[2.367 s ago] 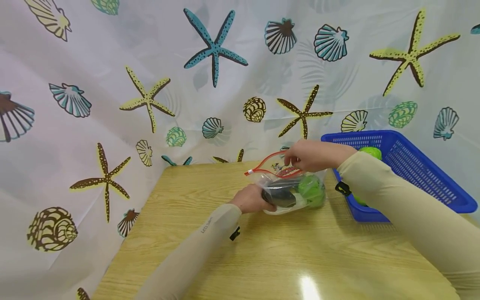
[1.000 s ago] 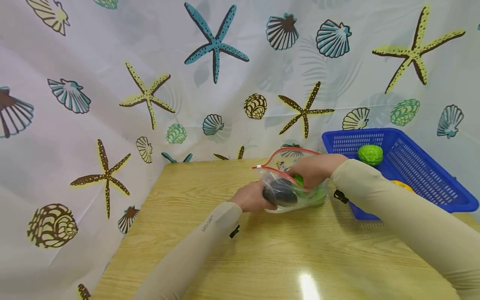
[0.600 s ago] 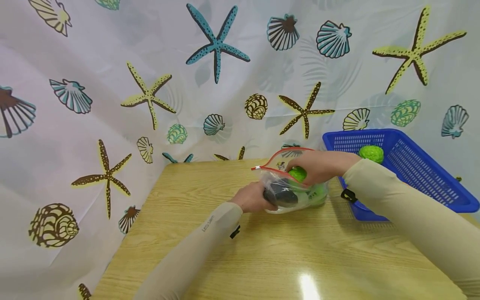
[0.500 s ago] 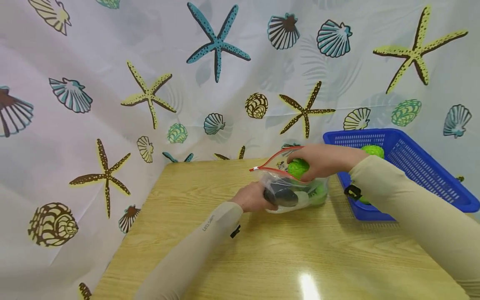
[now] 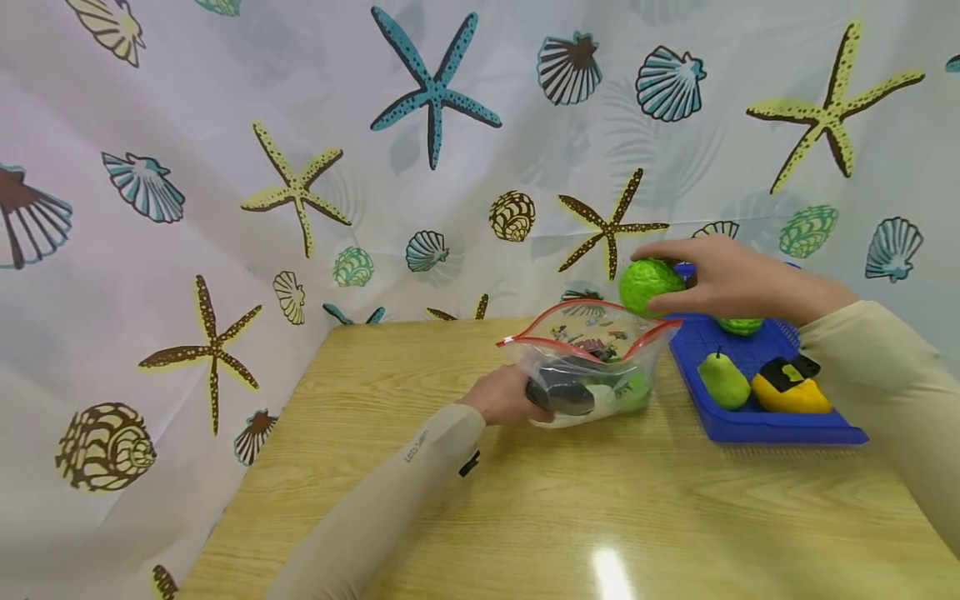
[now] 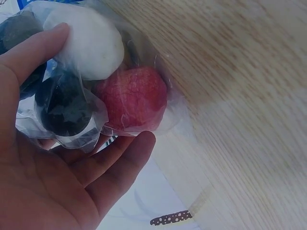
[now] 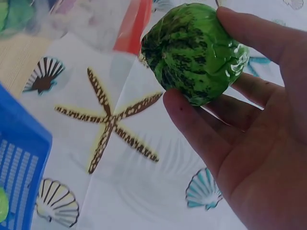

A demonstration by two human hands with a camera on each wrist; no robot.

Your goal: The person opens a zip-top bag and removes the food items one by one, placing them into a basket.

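Note:
My left hand grips the lower left side of a clear zip bag, whose red-edged mouth gapes. Through the plastic I see a dark, eggplant-like piece and something green at the right end. The left wrist view shows a red round fruit and a white lump inside, my thumb and fingers on either side of the bag. Just above the bag's right corner, my right hand holds a bumpy green fruit, like a custard apple, between thumb and fingers, clear of the bag.
A blue plastic basket stands right of the bag on the wooden table. In it lie a green pear, a yellow fruit partly behind the wrist strap, and another green fruit. A patterned curtain hangs behind.
My right hand reached into the bag, then drew the bumpy green fruit out, up and to the right. The left hand keeps its grip on the bag, nearly still.

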